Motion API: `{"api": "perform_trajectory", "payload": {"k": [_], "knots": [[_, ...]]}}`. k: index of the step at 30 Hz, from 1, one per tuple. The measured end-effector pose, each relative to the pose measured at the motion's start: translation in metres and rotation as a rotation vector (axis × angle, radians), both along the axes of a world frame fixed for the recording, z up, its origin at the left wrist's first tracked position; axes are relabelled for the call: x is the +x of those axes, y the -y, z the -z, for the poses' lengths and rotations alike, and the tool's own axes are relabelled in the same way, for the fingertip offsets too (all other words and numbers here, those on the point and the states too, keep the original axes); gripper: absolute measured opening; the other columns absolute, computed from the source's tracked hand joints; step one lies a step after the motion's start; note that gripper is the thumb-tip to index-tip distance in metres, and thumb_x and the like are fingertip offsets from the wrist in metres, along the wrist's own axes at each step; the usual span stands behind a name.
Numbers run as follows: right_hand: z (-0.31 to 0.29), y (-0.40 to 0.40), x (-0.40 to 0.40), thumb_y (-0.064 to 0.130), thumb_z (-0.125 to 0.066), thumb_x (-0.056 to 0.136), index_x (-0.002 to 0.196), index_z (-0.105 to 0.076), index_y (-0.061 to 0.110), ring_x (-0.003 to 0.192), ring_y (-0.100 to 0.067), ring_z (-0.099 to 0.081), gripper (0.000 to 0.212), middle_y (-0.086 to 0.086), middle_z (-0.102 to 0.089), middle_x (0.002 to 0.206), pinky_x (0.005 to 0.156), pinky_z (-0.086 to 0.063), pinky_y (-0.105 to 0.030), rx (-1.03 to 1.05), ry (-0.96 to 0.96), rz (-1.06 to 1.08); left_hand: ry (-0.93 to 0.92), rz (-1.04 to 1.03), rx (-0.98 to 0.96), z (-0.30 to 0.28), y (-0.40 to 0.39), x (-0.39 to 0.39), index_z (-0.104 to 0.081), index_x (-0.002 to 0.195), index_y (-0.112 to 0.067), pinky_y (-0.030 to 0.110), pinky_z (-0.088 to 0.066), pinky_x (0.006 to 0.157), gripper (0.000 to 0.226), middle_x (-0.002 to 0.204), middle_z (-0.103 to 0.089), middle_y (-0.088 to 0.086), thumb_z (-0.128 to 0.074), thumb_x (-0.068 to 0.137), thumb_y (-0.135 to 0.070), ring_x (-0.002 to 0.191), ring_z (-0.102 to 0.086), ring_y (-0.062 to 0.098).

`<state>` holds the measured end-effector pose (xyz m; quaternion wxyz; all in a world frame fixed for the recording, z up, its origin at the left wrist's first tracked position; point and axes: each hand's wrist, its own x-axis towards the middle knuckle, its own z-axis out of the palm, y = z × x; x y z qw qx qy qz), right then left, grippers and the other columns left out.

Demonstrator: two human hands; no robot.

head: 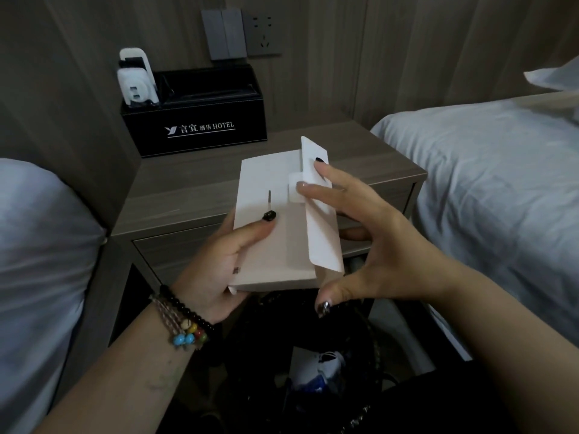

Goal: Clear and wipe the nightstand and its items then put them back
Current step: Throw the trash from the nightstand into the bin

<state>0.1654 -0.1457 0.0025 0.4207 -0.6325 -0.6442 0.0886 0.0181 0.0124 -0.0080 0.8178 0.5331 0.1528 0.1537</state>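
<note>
Holding a white paper box (275, 220) over the near edge of the nightstand, the left hand (219, 264) grips its lower left corner, thumb laid across the top face and the remaining fingers curled out of sight beneath. The right hand (366, 233) works at the box's right side: its fingers (322, 173) are spread and nearly straight, two fingertips pressing on the raised flap (316, 170) and its small tab, while the thumb reaches under the near right corner. The flap stands partly lifted, hinged along the right edge of the box.

Beyond the box, the wooden tabletop (194, 189) of the nightstand carries a black hotel-branded organiser box (197, 126) at its far left, against the wall. A white device (136, 79) stands upright in the organiser's left compartment. On the wall above sit a grey switch panel (223, 34) and a socket (264, 34) just to its right.

A bed with white bedding (488, 170) lies right of the nightstand, and another white-covered bed (40, 261) lies to the left. Beaded bracelets (185, 321) circle the left wrist. Dark items in the near shadow below the hands are too dim to tell.
</note>
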Motion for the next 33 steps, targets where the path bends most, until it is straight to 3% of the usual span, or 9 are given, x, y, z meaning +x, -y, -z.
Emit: {"api": "perform_trajectory", "payload": {"k": [2, 4, 7, 10, 14, 22, 27, 30, 33], "knots": [[-0.002, 0.001, -0.002, 0.057, -0.080, 0.049, 0.151, -0.024, 0.032, 0.149, -0.004, -0.001, 0.119, 0.004, -0.003, 0.162, 0.114, -0.032, -0.026, -0.036, 0.087, -0.006, -0.004, 0.004, 0.010, 0.000, 0.000, -0.001, -0.055, 0.131, -0.020, 0.032, -0.057, 0.066, 0.056, 0.116, -0.068, 0.009, -0.065, 0.076, -0.026, 0.096, -0.069, 0.023], [-0.003, 0.003, -0.002, 0.062, -0.075, 0.048, 0.150, -0.022, 0.038, 0.148, -0.001, 0.002, 0.118, 0.006, 0.004, 0.162, 0.118, -0.023, -0.026, -0.068, 0.121, -0.025, -0.001, 0.017, -0.011, 0.001, 0.001, -0.001, -0.056, 0.131, -0.019, 0.034, -0.058, 0.070, 0.056, 0.118, -0.068, 0.010, -0.065, 0.076, -0.025, 0.100, -0.068, 0.024], [-0.003, 0.007, -0.001, 0.056, -0.082, 0.050, 0.146, -0.035, 0.034, 0.148, -0.003, -0.003, 0.110, 0.007, 0.002, 0.162, 0.115, -0.034, -0.040, -0.075, 0.132, -0.021, -0.005, 0.036, 0.026, 0.001, 0.005, -0.002, -0.057, 0.130, -0.020, 0.033, -0.057, 0.070, 0.053, 0.117, -0.068, 0.009, -0.064, 0.077, -0.023, 0.100, -0.068, 0.023], [-0.002, 0.011, 0.000, 0.050, -0.088, 0.055, 0.141, -0.040, 0.032, 0.148, -0.005, -0.010, 0.100, 0.003, -0.009, 0.162, 0.108, -0.043, -0.038, -0.016, 0.154, 0.042, -0.017, 0.030, 0.020, 0.000, 0.007, -0.002, -0.057, 0.128, -0.019, 0.030, -0.057, 0.065, 0.052, 0.110, -0.070, 0.007, -0.066, 0.077, -0.023, 0.092, -0.070, 0.020], [-0.001, 0.011, 0.000, 0.040, -0.083, 0.063, 0.139, -0.040, 0.024, 0.149, -0.012, -0.015, 0.088, -0.002, -0.016, 0.160, 0.108, -0.042, -0.043, 0.037, 0.103, 0.044, -0.015, 0.037, -0.037, -0.003, 0.006, -0.001, -0.058, 0.127, -0.018, 0.029, -0.057, 0.061, 0.051, 0.104, -0.072, 0.005, -0.065, 0.077, -0.023, 0.086, -0.071, 0.019], [0.001, 0.014, 0.004, 0.033, -0.079, 0.070, 0.138, -0.040, 0.024, 0.141, -0.030, -0.034, 0.079, 0.007, -0.015, 0.161, 0.100, -0.043, -0.061, 0.097, -0.085, -0.010, 0.021, 0.034, -0.119, -0.002, 0.008, 0.003, -0.059, 0.123, -0.015, 0.025, -0.055, 0.056, 0.051, 0.094, -0.073, 0.004, -0.063, 0.073, -0.022, 0.078, -0.071, 0.016], [0.004, 0.014, 0.002, 0.040, -0.081, 0.070, 0.138, -0.043, 0.016, 0.144, -0.025, -0.029, 0.081, -0.004, -0.019, 0.160, 0.101, -0.045, -0.054, 0.124, 0.042, 0.032, 0.038, 0.040, -0.037, -0.001, 0.011, 0.001, -0.058, 0.125, -0.016, 0.027, -0.056, 0.059, 0.049, 0.099, -0.072, 0.005, -0.061, 0.076, -0.021, 0.084, -0.071, 0.017], [0.009, 0.012, 0.001, 0.047, -0.078, 0.068, 0.136, -0.046, 0.010, 0.148, -0.021, -0.021, 0.084, -0.012, -0.024, 0.157, 0.111, -0.038, -0.046, 0.130, 0.168, 0.046, 0.042, 0.039, 0.038, 0.001, 0.014, 0.001, -0.056, 0.128, -0.019, 0.030, -0.057, 0.063, 0.050, 0.106, -0.071, 0.007, -0.061, 0.078, -0.020, 0.090, -0.070, 0.021], [0.012, 0.011, 0.000, 0.051, -0.074, 0.068, 0.138, -0.045, 0.010, 0.148, -0.021, -0.019, 0.086, -0.013, -0.021, 0.157, 0.112, -0.037, -0.045, 0.109, 0.174, 0.030, 0.042, 0.025, 0.077, 0.001, 0.018, 0.002, -0.055, 0.129, -0.019, 0.028, -0.056, 0.063, 0.050, 0.107, -0.071, 0.007, -0.062, 0.079, -0.019, 0.090, -0.070, 0.020]]}}
